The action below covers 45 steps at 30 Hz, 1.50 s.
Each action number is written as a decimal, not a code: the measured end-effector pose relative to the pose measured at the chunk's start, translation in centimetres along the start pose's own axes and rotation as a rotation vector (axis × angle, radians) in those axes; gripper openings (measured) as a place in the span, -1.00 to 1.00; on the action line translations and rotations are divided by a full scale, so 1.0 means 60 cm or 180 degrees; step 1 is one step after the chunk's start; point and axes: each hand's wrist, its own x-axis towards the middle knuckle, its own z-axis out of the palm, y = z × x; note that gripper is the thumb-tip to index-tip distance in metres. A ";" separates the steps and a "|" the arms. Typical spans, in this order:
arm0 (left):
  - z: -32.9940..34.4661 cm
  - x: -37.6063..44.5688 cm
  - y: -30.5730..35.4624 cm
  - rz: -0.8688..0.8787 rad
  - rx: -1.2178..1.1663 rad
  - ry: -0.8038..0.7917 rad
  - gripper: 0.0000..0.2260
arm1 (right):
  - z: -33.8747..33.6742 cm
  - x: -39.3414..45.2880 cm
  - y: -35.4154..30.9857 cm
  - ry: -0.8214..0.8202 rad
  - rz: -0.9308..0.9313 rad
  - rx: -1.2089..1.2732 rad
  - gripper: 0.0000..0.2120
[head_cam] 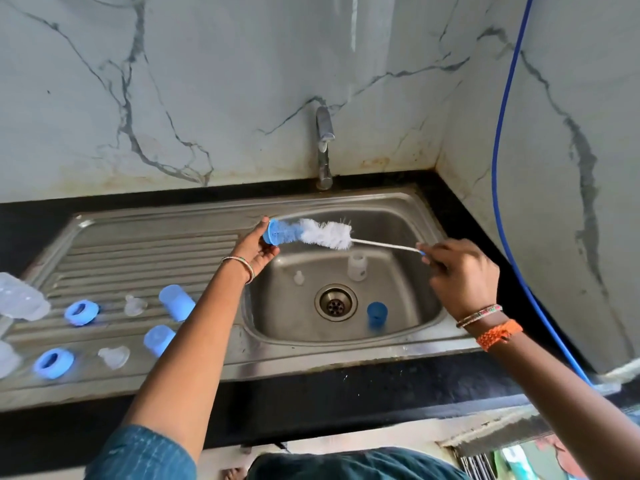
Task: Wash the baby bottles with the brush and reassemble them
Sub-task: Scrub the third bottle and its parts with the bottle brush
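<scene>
My left hand (258,249) grips a translucent blue bottle cap (277,233) over the left edge of the sink basin. The white bristle head of the bottle brush (329,234) is pushed partway into that cap. My right hand (460,275) pinches the far end of the brush's thin wire handle above the basin's right side. In the basin (408,223) lie a clear bottle (357,266), a small clear teat (298,278) and another blue cap (376,315). On the drainboard (145,247) lie two blue rings (81,311), two clear teats (134,305) and two blue caps (176,302).
Clear bottles (20,301) lie at the drainboard's far left edge. A chrome tap (324,147) stands behind the basin with no water running. The drain (335,303) sits mid-basin. A blue hose (498,168) hangs down the right wall. Black countertop (311,386) borders the sink.
</scene>
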 end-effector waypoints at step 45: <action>-0.026 0.033 -0.005 0.0299 -0.0956 0.0003 -0.77 | 0.012 0.032 -0.065 -0.1153 0.0675 0.0635 -0.92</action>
